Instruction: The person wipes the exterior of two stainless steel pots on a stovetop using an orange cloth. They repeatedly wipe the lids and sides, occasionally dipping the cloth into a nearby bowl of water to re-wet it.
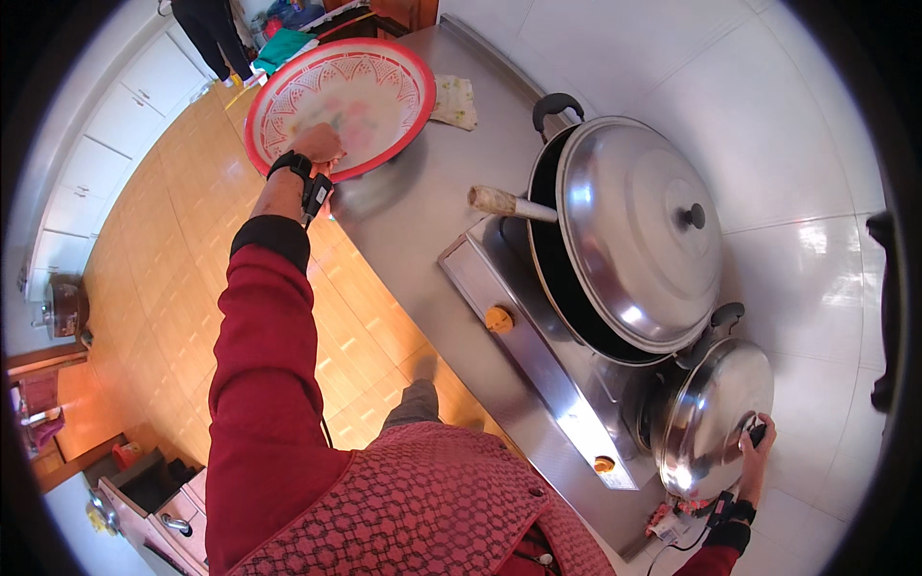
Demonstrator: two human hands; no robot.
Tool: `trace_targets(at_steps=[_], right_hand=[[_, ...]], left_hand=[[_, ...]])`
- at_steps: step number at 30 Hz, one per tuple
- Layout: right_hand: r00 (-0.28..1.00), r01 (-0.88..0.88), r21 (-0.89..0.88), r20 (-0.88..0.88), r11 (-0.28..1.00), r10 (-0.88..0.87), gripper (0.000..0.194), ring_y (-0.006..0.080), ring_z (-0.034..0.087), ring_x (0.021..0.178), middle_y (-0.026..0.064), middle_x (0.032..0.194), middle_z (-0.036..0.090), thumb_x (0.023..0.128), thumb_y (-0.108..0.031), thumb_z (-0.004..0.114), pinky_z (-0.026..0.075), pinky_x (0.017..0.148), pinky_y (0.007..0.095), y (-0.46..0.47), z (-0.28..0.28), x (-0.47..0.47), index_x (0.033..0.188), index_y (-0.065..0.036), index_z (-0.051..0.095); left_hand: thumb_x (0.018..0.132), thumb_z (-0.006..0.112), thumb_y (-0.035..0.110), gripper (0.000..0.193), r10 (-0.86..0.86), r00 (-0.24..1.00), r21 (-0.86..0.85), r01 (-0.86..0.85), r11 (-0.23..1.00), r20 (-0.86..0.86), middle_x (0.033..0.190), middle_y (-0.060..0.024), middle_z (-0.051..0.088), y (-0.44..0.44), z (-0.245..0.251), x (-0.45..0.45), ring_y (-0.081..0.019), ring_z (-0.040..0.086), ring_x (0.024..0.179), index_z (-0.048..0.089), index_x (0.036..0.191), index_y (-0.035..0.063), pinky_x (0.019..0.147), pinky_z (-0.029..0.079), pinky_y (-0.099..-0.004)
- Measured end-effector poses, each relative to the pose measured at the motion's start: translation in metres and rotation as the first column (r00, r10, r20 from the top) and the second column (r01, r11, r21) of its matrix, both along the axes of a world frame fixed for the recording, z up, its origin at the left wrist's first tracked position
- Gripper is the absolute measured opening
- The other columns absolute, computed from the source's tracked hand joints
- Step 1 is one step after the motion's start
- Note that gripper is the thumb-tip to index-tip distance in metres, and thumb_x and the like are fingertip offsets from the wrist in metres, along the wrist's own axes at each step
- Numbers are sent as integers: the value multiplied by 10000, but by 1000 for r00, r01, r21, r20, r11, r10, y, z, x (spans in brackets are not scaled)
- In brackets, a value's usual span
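Observation:
My left hand (319, 147) grips the near rim of a large enamel basin (353, 79) with a red edge and a flower print, at the counter's far end. Some liquid or a damp film may lie in the basin; I cannot tell. At the lower right, my right hand (758, 435) holds the black knob of a shiny metal lid (713, 410) on the smaller pot. Between my hands a large black wok (551, 273) stands on the gas stove (533, 353), partly covered by a domed metal lid (641, 230). A light-coloured handle (504, 203) sticks out from under that lid.
A folded cloth (454, 102) lies on the steel counter (392, 245) beside the basin. White wall tiles (792, 288) rise behind the stove. Small packets (666, 522) lie beyond the smaller pot. A person (209, 36) stands at the upper left, near white cabinets (140, 90).

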State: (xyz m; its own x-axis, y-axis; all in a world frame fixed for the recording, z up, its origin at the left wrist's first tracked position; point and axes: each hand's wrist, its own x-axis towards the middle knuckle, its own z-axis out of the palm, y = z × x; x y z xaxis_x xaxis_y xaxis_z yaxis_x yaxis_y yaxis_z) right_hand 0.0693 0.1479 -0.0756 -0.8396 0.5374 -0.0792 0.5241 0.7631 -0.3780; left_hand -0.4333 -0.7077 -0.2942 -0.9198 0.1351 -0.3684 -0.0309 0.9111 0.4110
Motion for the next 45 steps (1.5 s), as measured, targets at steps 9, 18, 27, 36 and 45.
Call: trace_targets(at_steps=[9,18,27,36,45], right_hand=[[991,127,-191,-5,973,-131,510,149,471,1041,41,1239,452,867,-37,616,424,897,278,-12,4,-1,1357,-95,486],[990,123,-248,-34,961,-135,501,107,462,913,18,1170,453,871,-17,617,435,759,232,-25,8,-9,1346,-113,492],[997,80,14,23,997,-80,562,237,476,1213,115,1294,491,862,-84,627,416,1033,359,-15,3,-7,1390,-37,442],[988,-144,175,-38,974,152,479,267,471,1167,138,1210,491,848,-193,705,374,1034,364,-38,13,-25,1284,-96,533],[948,-278,184,-105,943,300,477,280,538,1058,121,1131,522,795,-316,777,450,939,371,-33,12,-31,1161,-101,559]], left_hand=[[657,690,91,108,-246,965,-222,261,940,94,646,-144,664,-14,-48,-30,-217,655,620,701,697,-8,564,480,-376],[742,613,40,86,106,969,586,-219,780,222,696,-39,603,-41,-5,-17,-139,565,624,660,755,-31,572,460,-287],[848,606,216,273,-246,969,450,216,867,8,560,1,436,-62,-11,1,-140,380,454,496,625,103,440,347,-373],[958,572,246,344,249,959,849,-242,469,136,1151,-112,649,-57,42,68,-209,655,1003,604,1212,18,863,530,-320],[926,552,356,647,-229,971,998,-63,4,62,1464,-187,488,199,105,292,-286,471,1368,406,1471,40,853,546,-399]])
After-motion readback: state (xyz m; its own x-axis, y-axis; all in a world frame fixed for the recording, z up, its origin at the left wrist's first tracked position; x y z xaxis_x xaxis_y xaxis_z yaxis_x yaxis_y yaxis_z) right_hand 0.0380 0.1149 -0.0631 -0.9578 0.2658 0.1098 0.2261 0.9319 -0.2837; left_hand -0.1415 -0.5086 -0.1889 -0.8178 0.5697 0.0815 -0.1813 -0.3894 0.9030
